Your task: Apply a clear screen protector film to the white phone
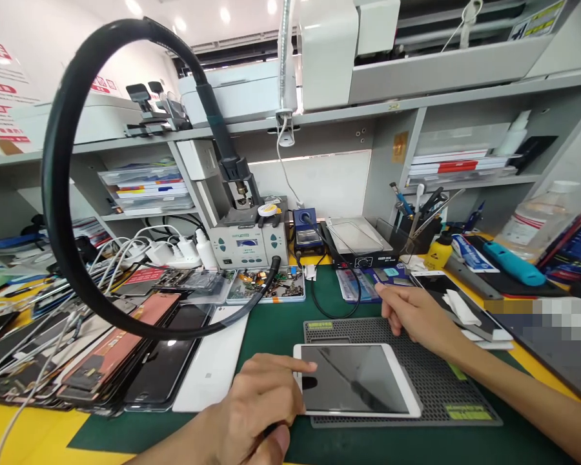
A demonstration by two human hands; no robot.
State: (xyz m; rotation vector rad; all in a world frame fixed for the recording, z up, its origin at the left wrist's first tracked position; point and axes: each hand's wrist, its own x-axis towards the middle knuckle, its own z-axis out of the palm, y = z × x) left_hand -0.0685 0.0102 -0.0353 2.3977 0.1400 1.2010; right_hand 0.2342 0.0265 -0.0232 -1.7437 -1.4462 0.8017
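A white-framed tablet (353, 381) with a dark, reflective screen lies face up, partly on a grey perforated mat (465, 400). My left hand (261, 407) is at its left end, the index finger reaching over the white border and the other fingers curled by the edge. The thumb sits lower, away from the screen. Beyond the tablet, my right hand (409, 316) hovers above the mat's far side, its fingers bent together. Whatever they hold, if anything, cannot be made out. Near its fingertips lies a purple and clear packet (358, 286).
On the left are stacked phone and tablet parts (121, 342) and a white panel (208, 381). A hot-air station (249, 245) with a looping black hose (58, 161) stands behind. To the right are a tool holder (419, 226), a yellow bottle (438, 250) and a white phone (465, 303).
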